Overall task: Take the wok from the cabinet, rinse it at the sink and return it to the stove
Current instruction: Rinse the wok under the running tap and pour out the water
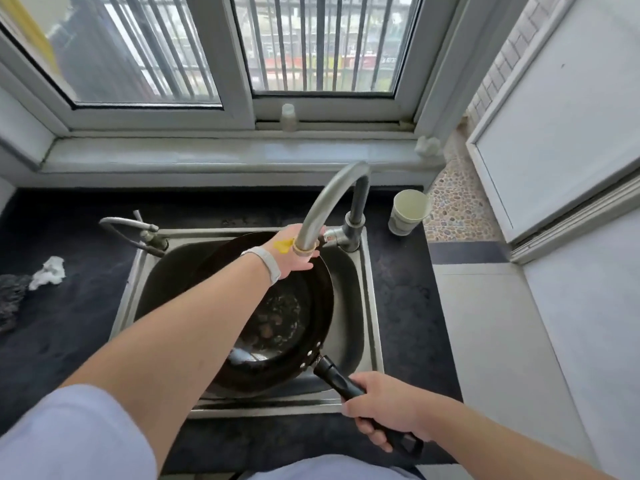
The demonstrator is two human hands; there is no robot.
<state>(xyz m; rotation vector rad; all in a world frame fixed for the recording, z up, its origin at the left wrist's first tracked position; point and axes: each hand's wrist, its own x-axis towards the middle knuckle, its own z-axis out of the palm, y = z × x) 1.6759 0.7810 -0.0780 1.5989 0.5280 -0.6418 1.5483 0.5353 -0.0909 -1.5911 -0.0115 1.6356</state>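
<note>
A domestic kitchen is shown. A stainless-steel sink [370, 306] with a curved tap [325, 199] is set into a dark bench [69, 323] beneath a barred sliding window [311, 46], through which neighbouring buildings are seen. A paper cup [408, 211] and a crumpled tissue [48, 271] are left on the bench.
</note>
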